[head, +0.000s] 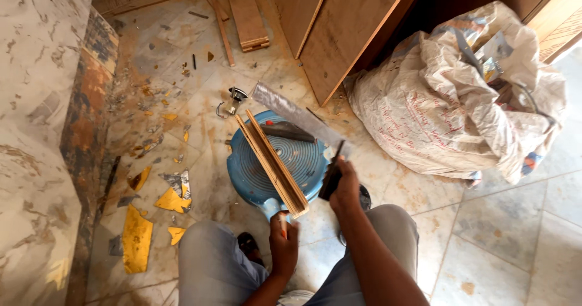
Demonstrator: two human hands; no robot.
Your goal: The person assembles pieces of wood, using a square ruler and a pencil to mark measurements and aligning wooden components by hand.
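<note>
Now I am watching the left hand (284,242) gripping the wooden strip (271,162) steady across the blue stool (276,163), while at three o'clock the right hand (345,188) is clenching a dark tool (331,174).

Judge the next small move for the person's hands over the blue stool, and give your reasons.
Probably bring the right hand with its dark tool across to the wooden strips: they lie on the blue stool, the left hand is at their near end, and the tool is beside them.
</note>
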